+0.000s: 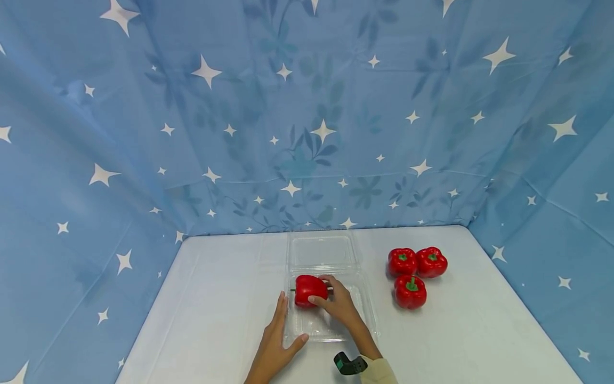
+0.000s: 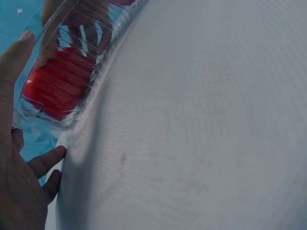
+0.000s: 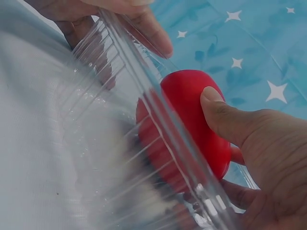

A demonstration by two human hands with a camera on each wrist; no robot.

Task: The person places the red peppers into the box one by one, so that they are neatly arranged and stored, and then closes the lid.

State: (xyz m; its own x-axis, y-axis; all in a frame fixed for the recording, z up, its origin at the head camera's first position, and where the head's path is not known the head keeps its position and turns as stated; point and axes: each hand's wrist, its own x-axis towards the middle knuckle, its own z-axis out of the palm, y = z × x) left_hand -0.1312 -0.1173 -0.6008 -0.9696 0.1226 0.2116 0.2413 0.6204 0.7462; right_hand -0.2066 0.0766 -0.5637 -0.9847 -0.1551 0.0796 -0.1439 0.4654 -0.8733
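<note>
A red bell pepper (image 1: 307, 291) lies on its side in the back left part of a clear plastic clamshell box (image 1: 331, 335), its green stem toward the left. My right hand (image 1: 339, 305) grips the pepper from the right, thumb in front and fingers behind; the right wrist view shows the thumb pressed on the red pepper (image 3: 194, 112). At the box's left side is my left hand (image 1: 277, 344), fingers straight along the wall and thumb spread toward the front edge. Through the ribbed wall in the left wrist view, the pepper (image 2: 60, 86) shows.
Three more red bell peppers (image 1: 410, 292) stand grouped on the white table (image 1: 479, 320), right of the box. The box's lid (image 1: 322, 250) lies folded open behind it. A blue star-patterned curtain (image 1: 307, 133) hangs at the back and sides.
</note>
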